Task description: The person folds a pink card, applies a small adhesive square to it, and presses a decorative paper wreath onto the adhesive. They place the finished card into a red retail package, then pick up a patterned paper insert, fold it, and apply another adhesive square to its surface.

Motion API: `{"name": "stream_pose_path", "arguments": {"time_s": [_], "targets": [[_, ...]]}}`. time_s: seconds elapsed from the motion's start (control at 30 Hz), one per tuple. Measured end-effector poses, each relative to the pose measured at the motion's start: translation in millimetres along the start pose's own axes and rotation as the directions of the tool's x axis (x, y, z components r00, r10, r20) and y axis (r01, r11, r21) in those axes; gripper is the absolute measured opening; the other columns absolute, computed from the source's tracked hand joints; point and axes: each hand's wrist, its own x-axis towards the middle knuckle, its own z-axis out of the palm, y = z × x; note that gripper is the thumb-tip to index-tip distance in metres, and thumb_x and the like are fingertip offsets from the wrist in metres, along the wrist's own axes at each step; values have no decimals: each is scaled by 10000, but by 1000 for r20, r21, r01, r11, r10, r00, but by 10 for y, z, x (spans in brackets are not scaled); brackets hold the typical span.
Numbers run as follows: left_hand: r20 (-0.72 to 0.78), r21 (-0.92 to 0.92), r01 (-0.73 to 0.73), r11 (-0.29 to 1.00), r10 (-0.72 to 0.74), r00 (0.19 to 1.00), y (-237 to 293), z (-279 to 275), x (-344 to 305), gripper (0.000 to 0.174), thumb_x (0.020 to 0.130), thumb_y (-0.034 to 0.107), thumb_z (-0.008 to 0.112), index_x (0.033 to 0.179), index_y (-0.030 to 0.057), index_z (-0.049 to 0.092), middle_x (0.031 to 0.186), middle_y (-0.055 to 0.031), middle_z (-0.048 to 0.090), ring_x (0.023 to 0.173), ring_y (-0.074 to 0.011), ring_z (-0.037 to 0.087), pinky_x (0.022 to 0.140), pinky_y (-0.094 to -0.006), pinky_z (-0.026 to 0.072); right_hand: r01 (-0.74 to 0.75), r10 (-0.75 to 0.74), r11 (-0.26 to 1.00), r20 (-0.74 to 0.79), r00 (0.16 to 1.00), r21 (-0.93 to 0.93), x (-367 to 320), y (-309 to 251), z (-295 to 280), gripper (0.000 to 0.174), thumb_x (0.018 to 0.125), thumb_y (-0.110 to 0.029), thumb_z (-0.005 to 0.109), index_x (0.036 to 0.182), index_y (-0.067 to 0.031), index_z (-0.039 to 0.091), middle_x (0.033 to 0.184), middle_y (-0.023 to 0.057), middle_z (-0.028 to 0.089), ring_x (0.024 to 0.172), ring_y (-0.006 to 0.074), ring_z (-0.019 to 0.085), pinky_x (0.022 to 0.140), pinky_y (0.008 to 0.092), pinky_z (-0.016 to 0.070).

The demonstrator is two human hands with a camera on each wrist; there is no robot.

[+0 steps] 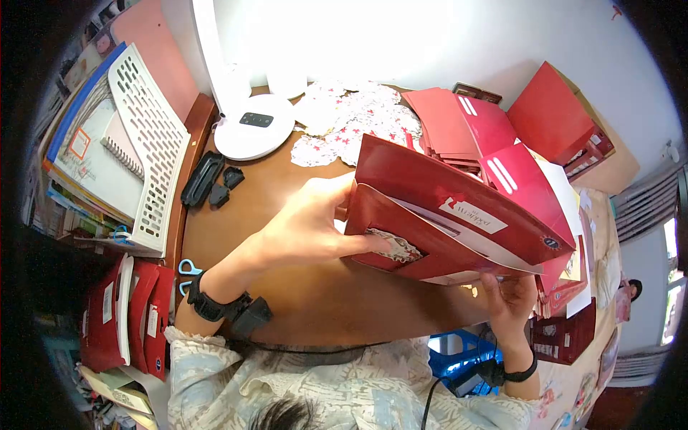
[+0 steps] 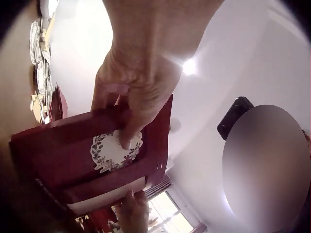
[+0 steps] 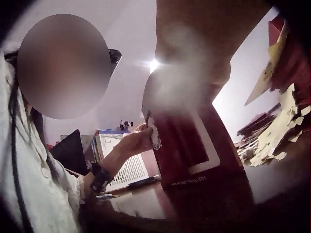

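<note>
A dark red folder-like packet (image 1: 459, 208) with a white label is held tilted above the table, its top edge parted so pale paper shows inside. The left hand (image 1: 308, 226) grips its left end, thumb on the front over a white floral cut-out (image 1: 395, 246). In the left wrist view that cut-out (image 2: 115, 151) shows as a wreath shape under the left thumb (image 2: 127, 138). At the packet's lower right edge the right hand (image 1: 510, 301) holds on with thumb and fingers, the fingers partly hidden. The right wrist view shows the packet's side (image 3: 184, 145) with a pale outlined frame.
Red packets (image 1: 459, 129) and a red box (image 1: 555, 115) stand at the back right. Floral cut-outs (image 1: 344, 118) lie beside a white lamp base (image 1: 254, 127). At left are black pieces (image 1: 203, 179), blue-handled scissors (image 1: 189, 268), a white file rack (image 1: 147, 143) and more red packets (image 1: 147, 308).
</note>
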Motion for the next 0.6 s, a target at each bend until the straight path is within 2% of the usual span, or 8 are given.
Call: {"name": "stream_pose_path", "arguments": {"time_s": [0.13,0.2,0.27,0.3,0.33,0.4,0.43,0.6], "targets": [[28,-34,7,999,-6,1000,92,-95,-15,724,723,192,893,1328,29,529,1102,-107,703,983,-177,687,894,-343,551,55,-52,996,41,998,-75,-58,35,-29,477,894,50,687,1324,18,483,1221,106,628,1054,177,637,916,293,524],[-200,164,-261,951,291,936,249,-175,-21,759,712,208,894,1328,-7,507,1160,-139,659,1077,-211,650,916,-355,518,55,-49,995,69,996,-87,-139,-13,-22,495,887,53,695,1329,24,475,1234,111,619,1068,187,635,936,308,522],[-319,354,-216,910,334,887,489,-333,-140,849,720,412,874,1317,-50,485,1291,-167,562,1229,-262,542,1034,-410,442,34,-37,999,156,987,22,-187,-81,30,533,870,54,713,1338,46,461,1244,126,610,1078,222,637,937,342,534],[-392,515,-179,838,416,821,536,-311,-226,804,754,489,815,1264,-48,502,1247,-183,549,1179,-283,546,1004,-420,454,420,-370,867,218,903,-268,-127,-34,34,563,863,48,723,1351,67,442,1260,143,600,1070,252,645,894,349,560],[-220,684,-336,647,623,751,569,-394,-224,696,768,419,792,1208,-55,536,1193,-200,583,1085,-298,584,943,-423,483,173,-129,975,280,951,-137,-209,-80,13,594,867,34,726,1371,76,413,1234,152,617,1041,243,660,847,333,568],[-93,626,-488,608,680,728,757,-261,-210,498,774,305,741,1104,-43,605,1079,-197,632,956,-307,618,868,-425,508,267,-137,903,364,921,-335,-165,-302,-16,633,816,-34,802,1361,58,493,1189,186,683,1044,268,698,862,323,561],[16,663,-509,548,670,742,852,-220,-163,389,727,214,706,1019,-38,664,987,-199,666,880,-325,636,807,-426,521,137,-85,982,335,939,-133,-223,-174,13,625,812,-8,790,1360,56,496,1251,219,649,1074,294,690,879,346,564],[119,736,-443,511,547,829,883,-36,-106,295,689,87,670,964,10,741,984,-137,701,889,-304,671,823,-440,531,276,-223,958,391,893,-83,-193,-126,25,560,774,-5,799,1268,15,536,1238,264,643,1078,363,689,857,414,598]]}}
